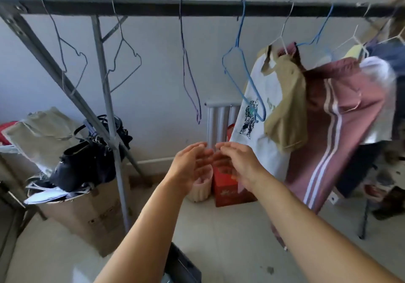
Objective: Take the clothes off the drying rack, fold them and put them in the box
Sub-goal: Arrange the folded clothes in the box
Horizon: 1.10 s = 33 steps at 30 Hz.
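A dark drying rack [197,8] spans the top. At far left, a cardboard box [92,212] on the floor holds a black bag [87,162]. Bare wire hangers [122,48] dangle along the bar. In the middle, the left hand [188,166] and right hand [238,164] reach forward, fingers relaxed and nearly meeting, holding nothing. Behind them stands a red carton [228,192]. At right hang a white printed shirt [258,116], a tan garment [287,107] and pink striped trousers [337,129] (slightly blurred).
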Motion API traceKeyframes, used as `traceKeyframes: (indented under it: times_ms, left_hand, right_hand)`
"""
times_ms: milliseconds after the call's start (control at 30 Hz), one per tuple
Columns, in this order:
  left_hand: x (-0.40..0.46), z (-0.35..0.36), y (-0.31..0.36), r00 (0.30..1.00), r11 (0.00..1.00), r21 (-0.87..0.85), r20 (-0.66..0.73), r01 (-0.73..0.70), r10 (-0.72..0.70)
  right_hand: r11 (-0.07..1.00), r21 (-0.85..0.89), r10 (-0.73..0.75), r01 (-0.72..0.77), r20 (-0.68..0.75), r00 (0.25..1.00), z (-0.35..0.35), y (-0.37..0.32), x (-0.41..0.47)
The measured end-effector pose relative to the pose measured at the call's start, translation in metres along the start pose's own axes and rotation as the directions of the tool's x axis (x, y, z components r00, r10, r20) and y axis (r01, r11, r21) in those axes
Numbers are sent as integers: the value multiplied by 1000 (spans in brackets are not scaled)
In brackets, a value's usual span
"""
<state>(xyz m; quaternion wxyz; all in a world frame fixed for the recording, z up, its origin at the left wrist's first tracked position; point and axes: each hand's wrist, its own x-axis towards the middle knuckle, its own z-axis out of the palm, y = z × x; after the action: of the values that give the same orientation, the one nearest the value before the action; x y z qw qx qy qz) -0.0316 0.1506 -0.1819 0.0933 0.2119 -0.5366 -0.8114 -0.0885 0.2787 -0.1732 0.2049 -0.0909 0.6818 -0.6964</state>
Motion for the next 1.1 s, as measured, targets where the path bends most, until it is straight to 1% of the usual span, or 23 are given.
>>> traceKeyframes:
  times_ms: [33, 100, 200, 300, 467, 533, 567, 633, 667, 700, 733, 767, 800, 833, 867, 900, 967, 1100]
  left_hand:
    - [-2, 25, -2, 1000, 1000, -2, 30, 10, -10]
    - [-6, 51, -6, 997, 1000, 19, 76, 17, -18]
    - [-15, 94, -8, 988, 996, 87, 153, 13, -26]
    - [-17, 126, -4, 983, 989, 148, 184, -17, -10]
    - [-13, 162, 14, 969, 979, 186, 244, -80, 33]
    - [-12, 178, 24, 959, 973, 203, 277, -111, 51]
    - [-11, 186, 29, 955, 970, 207, 288, -131, 67]
    - [-5, 202, 41, 948, 955, 221, 290, -199, 131]
    - [0, 209, 48, 946, 940, 241, 274, -240, 171]
    - [5, 214, 55, 946, 927, 260, 252, -271, 206]
    - [12, 217, 63, 948, 918, 277, 225, -285, 227]
    - [18, 220, 70, 952, 914, 287, 192, -287, 239]
    - [22, 220, 76, 958, 916, 290, 155, -278, 241]
    - [26, 220, 81, 963, 920, 290, 125, -264, 237]
    - [31, 219, 85, 967, 924, 290, 105, -251, 230]
    - [34, 218, 88, 970, 924, 296, 101, -243, 223]
    - [38, 215, 91, 971, 915, 326, 106, -238, 215]
    - [47, 201, 88, 971, 896, 376, 86, -238, 222]
  right_hand:
    - [999, -13, -30, 30, -26, 999, -23, -9, -4]
    - [998, -30, -55, 53, -48, 997, -46, -15, -8]
    - [991, -78, -114, 106, -108, 988, -86, -31, -12]
    - [979, -115, -185, 169, -150, 971, -116, -49, -11]
    - [943, -62, -331, 326, -243, 912, -147, -88, 7]
    - [908, -58, -413, 414, -278, 867, -155, -109, 20]
    - [881, -90, -468, 464, -301, 831, -158, -119, 27]
    - [803, -253, -595, 539, -346, 725, -162, -140, 44]
    - [761, -351, -647, 546, -350, 677, -162, -149, 52]
    - [724, -444, -681, 529, -336, 650, -160, -158, 59]
    - [693, -529, -695, 490, -306, 651, -158, -167, 67]
    - [670, -613, -676, 418, -272, 685, -155, -175, 75]
    - [638, -704, -627, 313, -238, 742, -152, -182, 84]
    - [594, -783, -542, 186, -218, 811, -149, -186, 92]
    - [530, -844, -465, 86, -204, 862, -147, -188, 99]
    - [479, -877, -412, 34, -190, 891, -144, -190, 104]
    - [439, -897, -408, 46, -153, 900, -141, -191, 111]
    - [440, -889, -551, 128, -154, 820, -149, -188, 112]
